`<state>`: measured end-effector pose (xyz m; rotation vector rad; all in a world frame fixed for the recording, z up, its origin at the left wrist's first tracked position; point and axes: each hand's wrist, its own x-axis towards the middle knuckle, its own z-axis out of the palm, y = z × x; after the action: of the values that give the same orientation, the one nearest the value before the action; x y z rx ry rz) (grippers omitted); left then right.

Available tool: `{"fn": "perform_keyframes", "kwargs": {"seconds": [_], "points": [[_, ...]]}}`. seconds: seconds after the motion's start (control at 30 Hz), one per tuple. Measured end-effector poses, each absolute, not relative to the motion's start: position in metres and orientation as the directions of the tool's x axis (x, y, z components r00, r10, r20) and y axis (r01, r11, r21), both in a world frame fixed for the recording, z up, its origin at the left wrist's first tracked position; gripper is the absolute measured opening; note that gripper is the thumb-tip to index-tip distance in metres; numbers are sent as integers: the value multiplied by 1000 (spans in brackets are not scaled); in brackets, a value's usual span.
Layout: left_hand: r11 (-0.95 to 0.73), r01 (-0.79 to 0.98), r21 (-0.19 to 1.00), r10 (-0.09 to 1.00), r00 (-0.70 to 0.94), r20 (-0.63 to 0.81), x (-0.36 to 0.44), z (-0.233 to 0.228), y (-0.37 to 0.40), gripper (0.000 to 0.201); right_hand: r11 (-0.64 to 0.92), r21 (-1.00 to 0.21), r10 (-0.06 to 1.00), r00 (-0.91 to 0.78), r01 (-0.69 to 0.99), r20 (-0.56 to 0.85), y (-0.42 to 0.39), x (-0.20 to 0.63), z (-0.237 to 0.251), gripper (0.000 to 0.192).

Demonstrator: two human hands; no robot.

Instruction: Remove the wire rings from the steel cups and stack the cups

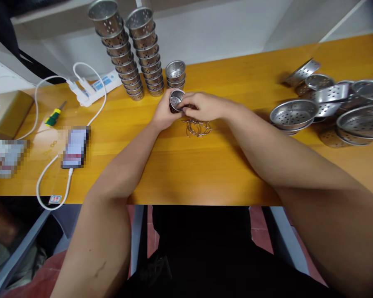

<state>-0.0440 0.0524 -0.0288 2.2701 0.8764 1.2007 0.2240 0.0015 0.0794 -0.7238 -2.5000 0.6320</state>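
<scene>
A small metal cup with punched holes is tilted in my left hand, whose fingers wrap round its side. My right hand is at the cup's right rim, fingers bent and drawn together. Whatever its fingertips pinch, if anything, is too small to make out. Just below my right hand lies a loose bunch of thin metal wire rings on the wooden table. Behind the held cup stands a short stack of similar perforated cups.
Two tall stacks of perforated cups rise at the back left. More perforated cups lie jumbled on the right. Leftward are a power strip, a screwdriver, a cabled phone and a cardboard box. Another person sits far left.
</scene>
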Motion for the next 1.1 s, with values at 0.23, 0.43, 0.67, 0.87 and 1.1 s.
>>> {"fn": "perform_keyframes", "kwargs": {"seconds": [0.23,0.43,0.67,0.87,1.1], "points": [[-661,383,645,747,414,520,-45,-22,46,104,609,-637,729,-650,473,215,-17,209,91,21],[-655,389,648,752,416,511,-42,-18,42,99,453,-772,848,-483,445,219,-21,203,94,57],[-662,394,638,744,450,494,-35,-24,44,102,368,-824,905,-369,431,211,-7,204,83,74],[-669,418,615,742,426,517,-30,-28,50,103,315,-898,927,-304,308,221,0,200,80,91],[-602,415,682,798,298,524,-45,-31,58,113,124,-992,974,-194,7,120,20,225,82,103]]}}
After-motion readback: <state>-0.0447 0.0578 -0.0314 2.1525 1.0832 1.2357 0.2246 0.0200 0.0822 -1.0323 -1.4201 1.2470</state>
